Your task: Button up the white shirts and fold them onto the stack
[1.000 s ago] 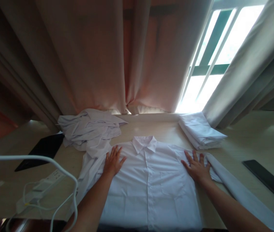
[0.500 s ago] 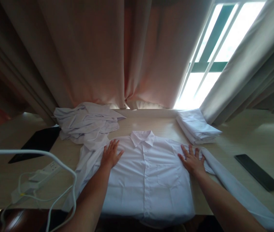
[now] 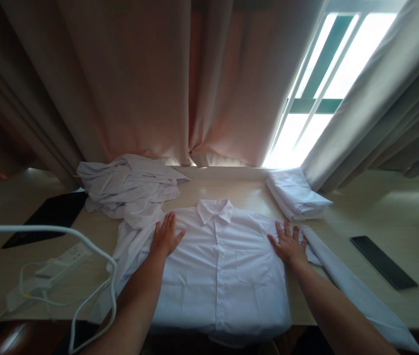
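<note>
A white button-up shirt (image 3: pixel 198 276) lies front side up on the table, its collar pointing away from me and its hem hanging over the near edge. My left hand (image 3: pixel 165 235) rests flat with fingers spread near the shirt's left shoulder. On the opposite shoulder, by the sleeve seam, my right hand (image 3: pixel 288 244) lies flat, fingers apart. The right sleeve (image 3: pixel 357 291) stretches out toward the near right edge. Fabric on the left side runs under my left forearm, close to a crumpled pile of white clothes (image 3: pixel 131 185).
A folded white stack of cloth (image 3: pixel 298 194) sits at the back right. A dark flat object (image 3: pixel 383 262) lies farther right. At left are a black flat item (image 3: pixel 46 217), a power strip (image 3: pixel 56 266) and a white cable (image 3: pixel 83 239). Curtains (image 3: pixel 138 88) hang behind the table (image 3: pixel 227 187).
The whole view has shifted slightly, so things sit a little farther left. Both hands stay flat on the shirt's shoulders, and the shirt looks the same.
</note>
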A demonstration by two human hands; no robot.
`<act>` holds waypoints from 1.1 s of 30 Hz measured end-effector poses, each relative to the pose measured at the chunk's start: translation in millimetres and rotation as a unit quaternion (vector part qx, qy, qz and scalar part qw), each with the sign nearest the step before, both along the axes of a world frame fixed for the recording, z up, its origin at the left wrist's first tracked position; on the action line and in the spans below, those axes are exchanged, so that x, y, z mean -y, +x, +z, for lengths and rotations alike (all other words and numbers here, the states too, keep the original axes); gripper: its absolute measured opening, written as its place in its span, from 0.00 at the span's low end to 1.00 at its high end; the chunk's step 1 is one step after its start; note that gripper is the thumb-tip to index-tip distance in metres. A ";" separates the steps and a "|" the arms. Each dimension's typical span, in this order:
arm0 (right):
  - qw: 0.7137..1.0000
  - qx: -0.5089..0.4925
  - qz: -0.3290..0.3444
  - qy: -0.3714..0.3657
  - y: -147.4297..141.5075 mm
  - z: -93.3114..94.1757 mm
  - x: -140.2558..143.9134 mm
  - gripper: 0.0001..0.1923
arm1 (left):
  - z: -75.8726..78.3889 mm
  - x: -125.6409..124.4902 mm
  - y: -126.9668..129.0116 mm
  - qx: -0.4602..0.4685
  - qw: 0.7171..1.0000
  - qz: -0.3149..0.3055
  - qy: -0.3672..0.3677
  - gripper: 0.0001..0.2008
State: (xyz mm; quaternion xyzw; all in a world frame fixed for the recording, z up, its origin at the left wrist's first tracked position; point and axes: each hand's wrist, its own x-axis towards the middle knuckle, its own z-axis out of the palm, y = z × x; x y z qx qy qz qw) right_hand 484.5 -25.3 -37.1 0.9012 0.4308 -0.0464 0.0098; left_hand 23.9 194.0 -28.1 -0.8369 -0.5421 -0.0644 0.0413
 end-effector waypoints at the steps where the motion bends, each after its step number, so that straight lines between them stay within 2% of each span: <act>1: 1.000 0.000 0.000 -0.002 -0.3 0.3 -0.1 0.41 | 0.3 0.2 0.2 -0.001 1.000 0.001 0.001 0.41; 16: 1.000 0.009 -0.004 0.008 -4.6 6.0 0.4 0.41 | 7.3 2.4 0.9 0.014 1.000 0.002 -0.003 0.40; 33: 1.000 0.021 -0.004 0.005 -5.3 9.2 -0.6 0.39 | 7.8 2.6 0.7 0.010 1.000 0.008 0.003 0.39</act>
